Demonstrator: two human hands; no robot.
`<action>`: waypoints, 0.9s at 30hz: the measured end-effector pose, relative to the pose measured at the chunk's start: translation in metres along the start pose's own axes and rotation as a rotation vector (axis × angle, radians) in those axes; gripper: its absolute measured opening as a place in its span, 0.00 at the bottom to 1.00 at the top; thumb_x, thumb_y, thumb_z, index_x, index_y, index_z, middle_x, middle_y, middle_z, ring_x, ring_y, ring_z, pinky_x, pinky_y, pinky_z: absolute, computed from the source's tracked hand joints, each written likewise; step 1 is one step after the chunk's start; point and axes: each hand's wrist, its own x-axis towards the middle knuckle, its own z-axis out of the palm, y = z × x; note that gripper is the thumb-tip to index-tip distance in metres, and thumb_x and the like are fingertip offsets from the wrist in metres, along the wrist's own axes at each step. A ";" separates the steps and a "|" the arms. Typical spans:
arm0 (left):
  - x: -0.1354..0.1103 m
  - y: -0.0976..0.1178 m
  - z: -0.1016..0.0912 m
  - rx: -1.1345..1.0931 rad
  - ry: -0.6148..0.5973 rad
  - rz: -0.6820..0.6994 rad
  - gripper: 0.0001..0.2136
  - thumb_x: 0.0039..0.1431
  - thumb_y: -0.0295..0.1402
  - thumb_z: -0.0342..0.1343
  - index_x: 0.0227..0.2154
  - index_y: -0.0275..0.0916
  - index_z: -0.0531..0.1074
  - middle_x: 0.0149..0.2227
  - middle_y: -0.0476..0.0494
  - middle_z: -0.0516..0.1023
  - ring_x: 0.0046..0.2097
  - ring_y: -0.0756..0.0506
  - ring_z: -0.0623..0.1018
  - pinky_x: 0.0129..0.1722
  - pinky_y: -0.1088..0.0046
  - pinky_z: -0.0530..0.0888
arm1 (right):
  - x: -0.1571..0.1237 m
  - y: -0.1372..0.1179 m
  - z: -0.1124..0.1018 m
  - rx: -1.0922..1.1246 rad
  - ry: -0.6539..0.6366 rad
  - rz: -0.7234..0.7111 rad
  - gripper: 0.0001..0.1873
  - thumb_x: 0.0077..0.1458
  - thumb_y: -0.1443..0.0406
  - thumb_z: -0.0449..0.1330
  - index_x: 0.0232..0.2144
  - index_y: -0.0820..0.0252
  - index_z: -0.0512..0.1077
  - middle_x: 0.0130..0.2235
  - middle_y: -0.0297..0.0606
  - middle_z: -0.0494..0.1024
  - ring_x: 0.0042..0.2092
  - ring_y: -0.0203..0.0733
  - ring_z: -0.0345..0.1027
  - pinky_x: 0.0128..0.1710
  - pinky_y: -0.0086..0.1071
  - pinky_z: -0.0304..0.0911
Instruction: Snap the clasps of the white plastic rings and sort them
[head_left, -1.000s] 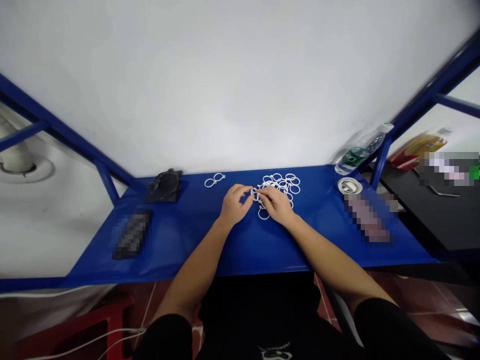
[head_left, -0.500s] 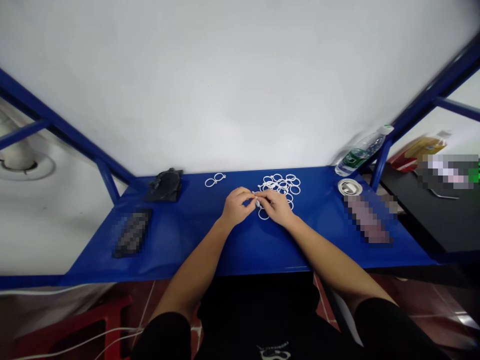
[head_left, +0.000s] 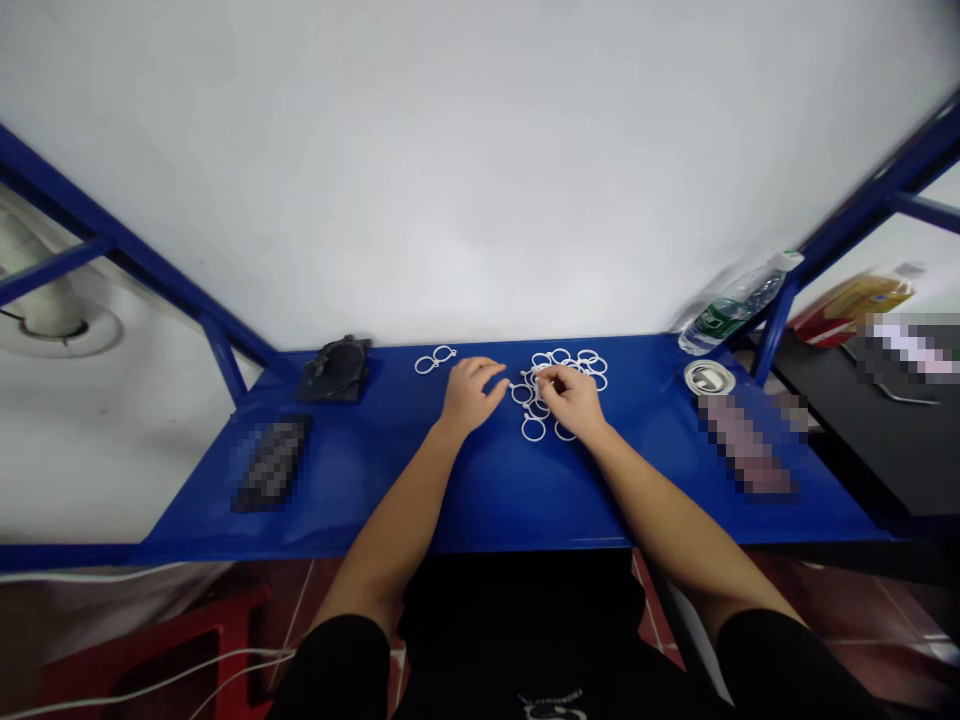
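Observation:
A pile of several white plastic rings (head_left: 568, 366) lies at the back middle of the blue table (head_left: 487, 490). My right hand (head_left: 574, 400) rests on the pile's near edge with thumb and fingers pinched on a ring. My left hand (head_left: 469, 393) lies just left of the pile, fingers stretched loosely toward it and holding nothing. A white ring (head_left: 533, 429) lies flat between the two hands. Two joined white rings (head_left: 434, 359) lie apart, further left near the wall.
A black crumpled object (head_left: 335, 370) sits at the back left. A water bottle (head_left: 739, 301) leans at the back right beside a round metal tin (head_left: 709, 377). Blue frame bars rise on both sides. A red stool (head_left: 150, 660) stands under the table on the left.
My hands have come apart: the left let go and opened beside the pile, while the right moved back onto the pile, still pinching a ring. The camera has shifted slightly.

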 end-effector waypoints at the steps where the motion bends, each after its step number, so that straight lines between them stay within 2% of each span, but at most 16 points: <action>1: 0.000 -0.011 -0.004 0.091 -0.011 -0.074 0.12 0.65 0.37 0.61 0.49 0.43 0.80 0.52 0.39 0.81 0.55 0.38 0.78 0.61 0.54 0.70 | 0.000 0.001 -0.002 -0.041 0.020 0.023 0.09 0.58 0.63 0.59 0.35 0.56 0.79 0.31 0.36 0.81 0.29 0.40 0.72 0.32 0.33 0.66; 3: -0.001 -0.034 -0.013 0.272 -0.043 -0.288 0.20 0.65 0.38 0.60 0.59 0.44 0.75 0.63 0.36 0.74 0.64 0.33 0.71 0.65 0.48 0.66 | 0.003 0.003 -0.006 -0.140 0.039 0.059 0.08 0.55 0.64 0.58 0.33 0.56 0.78 0.31 0.36 0.81 0.29 0.41 0.72 0.33 0.34 0.65; 5: -0.002 -0.051 -0.018 0.379 -0.155 -0.459 0.25 0.67 0.43 0.57 0.66 0.45 0.69 0.71 0.37 0.64 0.71 0.29 0.61 0.67 0.42 0.61 | 0.006 0.003 -0.010 -0.255 0.027 0.090 0.08 0.53 0.65 0.58 0.33 0.57 0.78 0.32 0.37 0.82 0.32 0.42 0.73 0.34 0.33 0.63; 8: -0.006 -0.061 -0.018 0.404 -0.346 -0.533 0.28 0.69 0.50 0.52 0.68 0.47 0.65 0.74 0.39 0.58 0.73 0.27 0.57 0.68 0.34 0.54 | 0.009 0.002 -0.013 -0.432 -0.049 0.153 0.08 0.54 0.64 0.58 0.33 0.57 0.78 0.34 0.39 0.82 0.35 0.44 0.73 0.32 0.32 0.59; 10: -0.007 -0.060 -0.016 0.412 -0.395 -0.518 0.24 0.70 0.49 0.50 0.65 0.49 0.69 0.72 0.40 0.63 0.71 0.29 0.60 0.69 0.33 0.51 | 0.010 0.001 -0.015 -0.518 -0.100 0.194 0.08 0.55 0.64 0.58 0.31 0.57 0.77 0.34 0.39 0.83 0.35 0.44 0.73 0.32 0.32 0.57; 12: -0.008 -0.055 -0.015 0.431 -0.384 -0.490 0.20 0.71 0.44 0.49 0.61 0.50 0.73 0.68 0.42 0.69 0.69 0.31 0.64 0.69 0.36 0.52 | 0.010 0.001 -0.015 -0.550 -0.125 0.215 0.08 0.56 0.63 0.58 0.31 0.57 0.77 0.35 0.39 0.83 0.35 0.45 0.73 0.32 0.32 0.56; 17: -0.007 -0.046 -0.017 0.449 -0.368 -0.445 0.17 0.69 0.30 0.50 0.54 0.47 0.79 0.59 0.41 0.78 0.59 0.35 0.74 0.61 0.50 0.66 | 0.008 0.002 -0.012 -0.469 -0.107 0.176 0.09 0.57 0.63 0.57 0.34 0.56 0.78 0.35 0.37 0.83 0.37 0.45 0.74 0.34 0.32 0.57; 21: -0.009 -0.039 -0.014 0.358 -0.381 -0.365 0.18 0.63 0.24 0.51 0.49 0.46 0.81 0.52 0.42 0.81 0.53 0.39 0.78 0.57 0.57 0.71 | 0.004 0.001 -0.009 -0.390 -0.079 0.124 0.11 0.58 0.64 0.57 0.36 0.56 0.80 0.34 0.37 0.83 0.36 0.44 0.75 0.34 0.32 0.59; 23: -0.011 -0.033 -0.010 0.251 -0.314 -0.270 0.18 0.60 0.22 0.52 0.46 0.45 0.82 0.49 0.43 0.82 0.51 0.40 0.79 0.56 0.59 0.73 | 0.002 0.000 -0.006 -0.350 -0.070 0.083 0.11 0.58 0.64 0.57 0.37 0.56 0.80 0.33 0.37 0.83 0.35 0.44 0.74 0.34 0.33 0.60; 27: -0.012 -0.013 -0.002 0.030 -0.099 -0.063 0.14 0.60 0.22 0.53 0.41 0.42 0.81 0.43 0.44 0.83 0.46 0.43 0.81 0.51 0.61 0.75 | 0.000 -0.001 -0.004 -0.258 -0.056 -0.022 0.11 0.59 0.64 0.58 0.40 0.55 0.81 0.32 0.36 0.83 0.32 0.43 0.74 0.34 0.33 0.63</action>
